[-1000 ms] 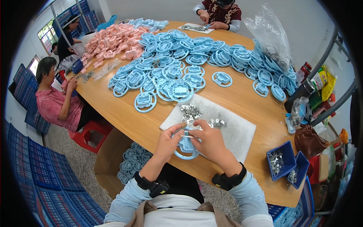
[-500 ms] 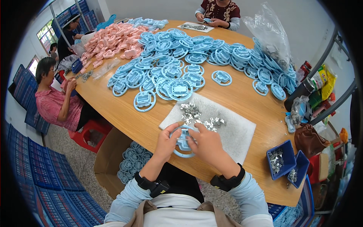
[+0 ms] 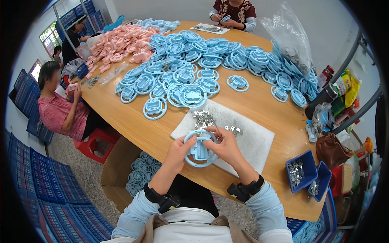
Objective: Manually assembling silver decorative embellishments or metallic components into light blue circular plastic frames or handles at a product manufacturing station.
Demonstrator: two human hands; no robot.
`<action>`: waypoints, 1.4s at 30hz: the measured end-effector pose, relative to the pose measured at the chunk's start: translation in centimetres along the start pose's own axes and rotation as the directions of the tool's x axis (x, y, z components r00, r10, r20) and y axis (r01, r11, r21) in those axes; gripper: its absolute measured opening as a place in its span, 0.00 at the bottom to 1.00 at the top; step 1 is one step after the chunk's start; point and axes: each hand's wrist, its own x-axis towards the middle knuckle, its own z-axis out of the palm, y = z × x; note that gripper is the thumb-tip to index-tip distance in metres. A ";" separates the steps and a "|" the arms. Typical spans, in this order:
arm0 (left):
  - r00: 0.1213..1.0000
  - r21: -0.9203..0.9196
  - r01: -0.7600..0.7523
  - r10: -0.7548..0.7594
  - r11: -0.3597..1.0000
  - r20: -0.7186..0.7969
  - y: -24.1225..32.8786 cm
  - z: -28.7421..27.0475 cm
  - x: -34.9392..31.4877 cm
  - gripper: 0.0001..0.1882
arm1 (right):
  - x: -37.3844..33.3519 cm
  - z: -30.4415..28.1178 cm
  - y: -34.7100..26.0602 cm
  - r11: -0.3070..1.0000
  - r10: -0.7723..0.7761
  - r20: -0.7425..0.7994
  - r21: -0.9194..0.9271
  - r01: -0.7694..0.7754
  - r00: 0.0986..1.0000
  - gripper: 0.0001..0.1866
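Observation:
A light-blue plastic toy steering wheel [image 3: 199, 152], with a boxy hollow centre, is held upright-facing above the table's near edge. My left hand [image 3: 176, 157] is closed on its left rim, thumb on the front. On the other side my right hand [image 3: 227, 149] grips the wheel, its thumb reaching over the centre. A thin stick-like metal tool [image 3: 219, 132] also lies between the right fingers; its full shape is hidden. Just beyond the hands, small silvery metal pieces [image 3: 204, 120] lie heaped on a white foam sheet [image 3: 255, 139].
More blue wheels [image 3: 192, 96] are piled across the table [image 3: 133, 117], beside pink parts [image 3: 121, 42]. Two blue bins [image 3: 302, 178] of metal pieces stand at the right edge. A cardboard box [image 3: 111, 178] with blue wheels sits lower left. Other people work around the table.
My hands have raised the wheel slightly and tilted its face toward me. My right hand has shifted to the right rim, and the metal tool now points upward. The seated person's hands have moved.

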 end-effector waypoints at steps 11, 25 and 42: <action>0.995 0.146 0.090 -0.095 0.985 0.032 0.1 -0.9 0.1 0.15 | -0.4 0.2 -0.9 1.000 -0.006 0.092 0.009 0.005 0.996 0.18; 0.993 -0.186 0.076 -0.091 0.980 -0.076 -2.2 -2.7 1.3 0.16 | -1.8 2.1 0.0 0.739 -0.133 0.199 -0.633 0.231 0.971 0.19; 0.991 -0.223 0.114 -0.128 0.968 -0.048 -2.5 -3.0 1.5 0.16 | -2.3 3.0 0.5 0.484 -0.314 0.234 -0.794 0.367 0.920 0.23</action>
